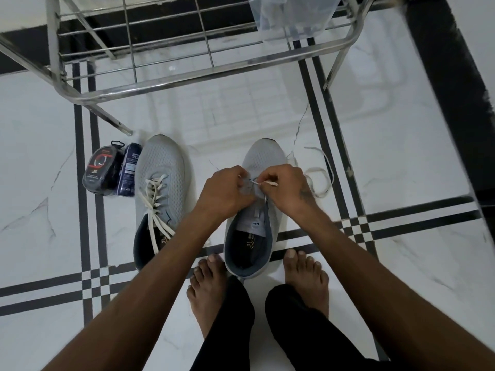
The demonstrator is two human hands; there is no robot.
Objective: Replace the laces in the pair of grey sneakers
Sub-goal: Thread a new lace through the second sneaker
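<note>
Two grey sneakers stand on the floor, toes pointing away from me. The left sneaker [160, 183] is laced with a white lace [155, 204] that lies loose over its tongue. The right sneaker [257, 210] has bare eyelets along most of its tongue. My left hand [227, 191] pinches the upper by the front eyelets. My right hand [289, 188] holds the tip of a white lace [267, 183] at those eyelets. The rest of that lace [321, 178] trails in loops on the floor to the right of the shoe.
Two dark packages [101, 170] [128, 170] lie left of the left sneaker. A metal rack [187, 76] stands just beyond the shoes, with a plastic bag [289, 17] on it. My bare feet [209, 287] [305, 277] flank the right sneaker's heel. The floor is white marble with black stripes.
</note>
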